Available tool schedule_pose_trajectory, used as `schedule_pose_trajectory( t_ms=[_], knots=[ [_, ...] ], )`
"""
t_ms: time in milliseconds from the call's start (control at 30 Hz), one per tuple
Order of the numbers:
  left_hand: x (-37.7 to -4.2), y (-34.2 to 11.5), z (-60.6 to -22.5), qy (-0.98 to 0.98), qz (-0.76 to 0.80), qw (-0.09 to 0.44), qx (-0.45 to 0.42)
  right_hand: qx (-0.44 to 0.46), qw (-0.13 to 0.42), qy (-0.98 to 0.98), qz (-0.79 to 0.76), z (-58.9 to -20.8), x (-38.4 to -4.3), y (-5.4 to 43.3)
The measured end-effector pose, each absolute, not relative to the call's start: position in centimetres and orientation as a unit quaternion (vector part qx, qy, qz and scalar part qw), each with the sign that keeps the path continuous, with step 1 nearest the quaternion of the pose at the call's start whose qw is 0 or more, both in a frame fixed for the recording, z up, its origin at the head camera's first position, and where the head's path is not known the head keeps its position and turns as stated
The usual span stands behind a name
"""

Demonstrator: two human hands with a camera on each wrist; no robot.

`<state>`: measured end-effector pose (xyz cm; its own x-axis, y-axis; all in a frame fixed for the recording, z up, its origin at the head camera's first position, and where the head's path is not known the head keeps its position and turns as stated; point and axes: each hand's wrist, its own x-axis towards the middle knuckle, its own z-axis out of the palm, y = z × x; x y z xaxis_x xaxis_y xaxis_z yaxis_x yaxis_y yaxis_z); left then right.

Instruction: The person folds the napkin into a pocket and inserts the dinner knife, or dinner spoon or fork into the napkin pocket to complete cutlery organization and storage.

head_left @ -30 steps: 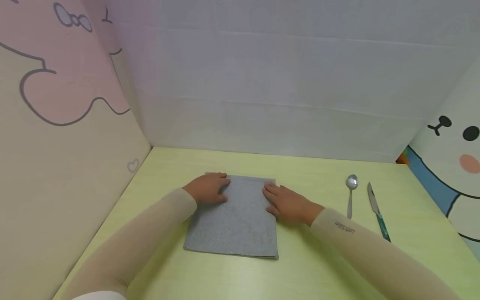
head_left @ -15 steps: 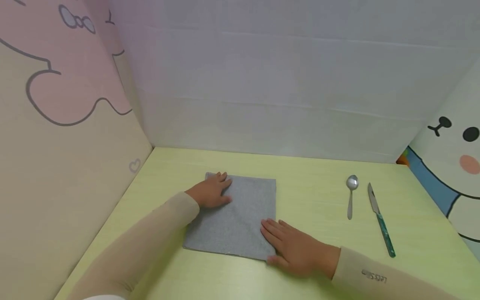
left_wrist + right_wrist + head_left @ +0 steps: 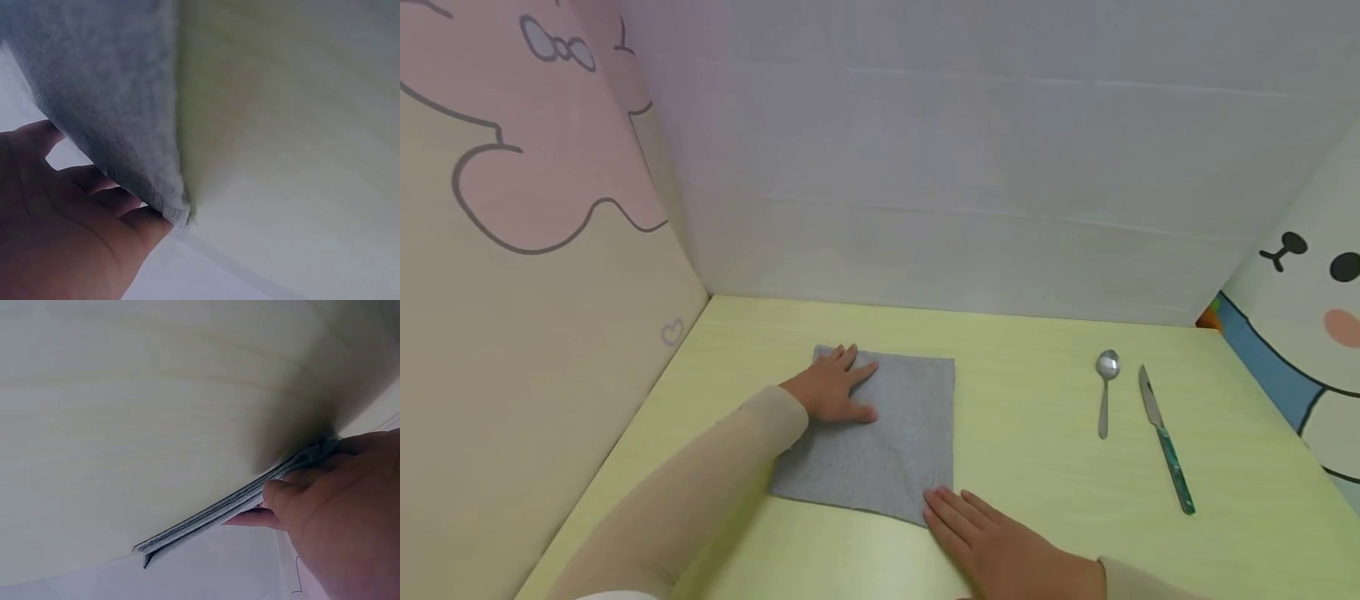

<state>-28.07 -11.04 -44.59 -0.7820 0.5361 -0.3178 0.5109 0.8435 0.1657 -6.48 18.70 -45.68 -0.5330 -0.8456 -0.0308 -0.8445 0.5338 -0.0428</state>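
Note:
A grey folded cloth (image 3: 887, 450) lies flat on the table, its layered edge (image 3: 206, 519) showing in the right wrist view. My left hand (image 3: 831, 390) rests on the cloth's upper left part with fingers spread; the left wrist view has the same hand (image 3: 69, 219) with its fingertips on the fabric (image 3: 119, 81). At the near right corner, my right hand (image 3: 992, 542) presses with straight fingers, covering that corner. In the right wrist view this hand (image 3: 350, 500) lies over the end of the cloth.
To the right on the pale yellow table (image 3: 1030, 400) lie a metal spoon (image 3: 1106, 379) and a knife with a green handle (image 3: 1168, 450). A white wall (image 3: 962, 183) stands behind, with cartoon-printed panels on the left (image 3: 550, 333) and right (image 3: 1322, 350).
My right hand has slid along the cloth's right side from the far corner down to the near corner. The left hand has stayed near the upper left, shifting slightly right.

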Motion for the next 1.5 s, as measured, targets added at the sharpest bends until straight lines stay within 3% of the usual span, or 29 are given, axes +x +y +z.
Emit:
schedule_pose_trajectory(
  t_ms=[167,367,500,667,1000,1500],
  knots=[
    [-28.1,-11.3,-44.4,0.94,0.025,0.184,0.286,-0.482,0.012,0.876,-0.012,-45.7,-6.3,18.7],
    [-29.1,-13.1,-43.7,0.942,0.042,0.174,0.285,-0.475,0.04,0.879,-0.019,-45.3,-6.4,18.6],
    [-29.7,-14.7,-42.9,0.944,0.058,0.206,0.25,-0.455,0.004,0.89,-0.024,-45.0,-6.4,19.1],
    [-29.9,-15.5,-42.7,0.941,0.076,0.237,0.229,-0.426,0.013,0.903,-0.06,-44.4,-6.5,19.9],
    [-29.5,-15.2,-44.0,0.94,0.042,0.169,0.294,-0.431,0.039,0.901,-0.039,-44.6,-5.9,19.2],
    [-29.4,-15.2,-43.5,0.943,0.052,0.185,0.273,-0.396,0.061,0.916,0.028,-44.1,-5.5,17.2]
  ],
)
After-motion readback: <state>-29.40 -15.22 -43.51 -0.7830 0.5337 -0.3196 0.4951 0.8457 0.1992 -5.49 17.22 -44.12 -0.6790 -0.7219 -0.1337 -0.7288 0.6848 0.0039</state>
